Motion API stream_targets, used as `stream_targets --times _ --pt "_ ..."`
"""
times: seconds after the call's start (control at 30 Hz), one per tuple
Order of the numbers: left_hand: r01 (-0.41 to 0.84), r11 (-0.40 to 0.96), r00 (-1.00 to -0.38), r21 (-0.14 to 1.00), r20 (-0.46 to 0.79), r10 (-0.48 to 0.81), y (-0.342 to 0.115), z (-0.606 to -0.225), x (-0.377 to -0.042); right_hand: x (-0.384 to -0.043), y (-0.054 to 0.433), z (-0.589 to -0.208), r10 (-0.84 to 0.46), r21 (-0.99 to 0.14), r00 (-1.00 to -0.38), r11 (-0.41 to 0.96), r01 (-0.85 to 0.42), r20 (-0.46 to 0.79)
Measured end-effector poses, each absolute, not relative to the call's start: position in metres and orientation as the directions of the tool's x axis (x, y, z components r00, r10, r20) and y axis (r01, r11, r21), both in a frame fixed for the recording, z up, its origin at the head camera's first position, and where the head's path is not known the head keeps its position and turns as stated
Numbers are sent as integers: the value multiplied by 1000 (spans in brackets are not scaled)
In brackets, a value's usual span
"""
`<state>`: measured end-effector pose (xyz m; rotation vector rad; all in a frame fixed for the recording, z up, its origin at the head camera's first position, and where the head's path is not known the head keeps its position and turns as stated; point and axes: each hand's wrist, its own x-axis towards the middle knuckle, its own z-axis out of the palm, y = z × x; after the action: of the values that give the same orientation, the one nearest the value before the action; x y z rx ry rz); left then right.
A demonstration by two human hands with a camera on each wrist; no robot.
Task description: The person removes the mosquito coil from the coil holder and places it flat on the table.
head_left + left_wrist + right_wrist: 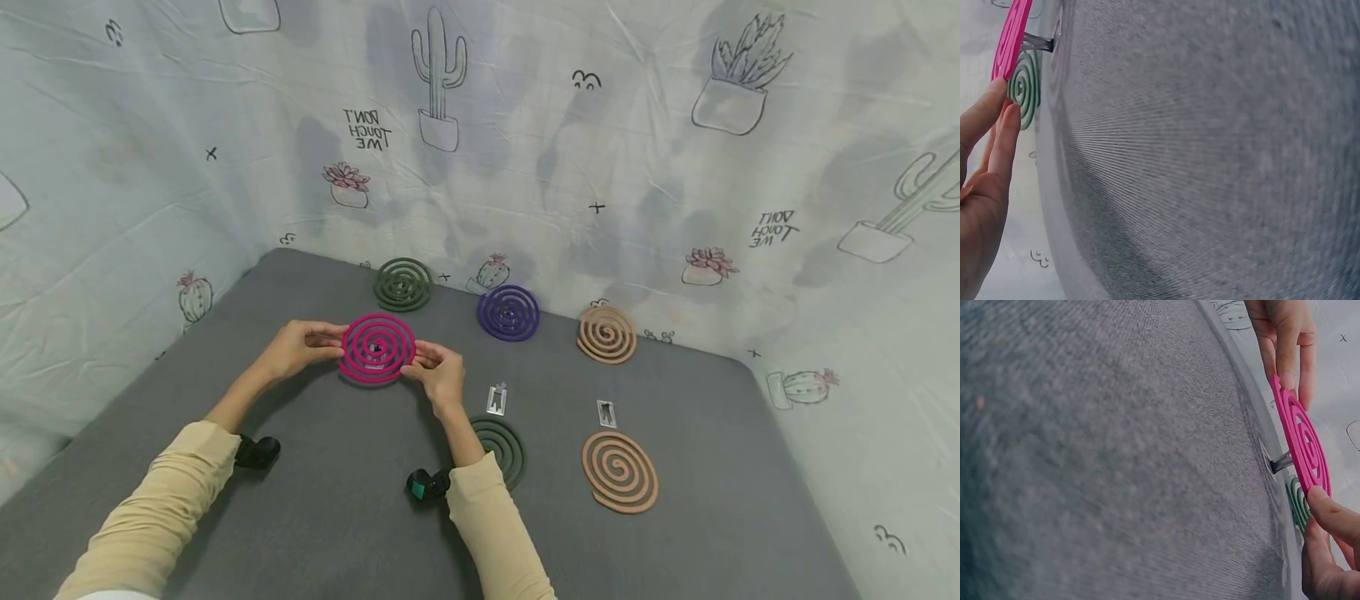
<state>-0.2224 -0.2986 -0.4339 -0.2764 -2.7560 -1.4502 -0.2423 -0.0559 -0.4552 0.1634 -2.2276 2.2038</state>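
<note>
White cloth (pixel 517 150): hangs behind and at both sides, printed with potted cacti and mirrored letters.
Grey table (pixel 337 517): lies below, wide and flat.
Beige sleeves (pixel 153 508): cover both arms up to near the wrists.
Left hand (pixel 300 348): pinches the left edge of the pink coil (pixel 378 344) between thumb and fingers.
Right hand (pixel 440 372): pinches the opposite edge in the same manner.
Pink coil: is held above the table, over a metal stand (pixel 1282 462); whether they touch, I cannot tell.
Tan coils: one (pixel 620 472) lies at front right, another (pixel 607 335) is at the far edge.
Green coils: one (pixel 508 446) is partly hidden by the right forearm, another (pixel 402 285) is behind the pink coil.
Purple coil (pixel 508 313): is between the far green and tan ones.
Black devices (pixel 257 452): are by both wrists.
Small metal frames (pixel 497 400): two lie on the table, each near a front coil.
</note>
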Motion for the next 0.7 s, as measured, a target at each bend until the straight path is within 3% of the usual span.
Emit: stream_targets --times 0.37,0.7 --pt "57 346 -985 936 -3 171 -294 -430 -218 -243 -50 -452 -99 -995 -991 44 -94 89" --pt "26 311 -983 950 -32 181 -290 -426 -209 -240 -44 -447 -167 -996 -983 24 -84 79"
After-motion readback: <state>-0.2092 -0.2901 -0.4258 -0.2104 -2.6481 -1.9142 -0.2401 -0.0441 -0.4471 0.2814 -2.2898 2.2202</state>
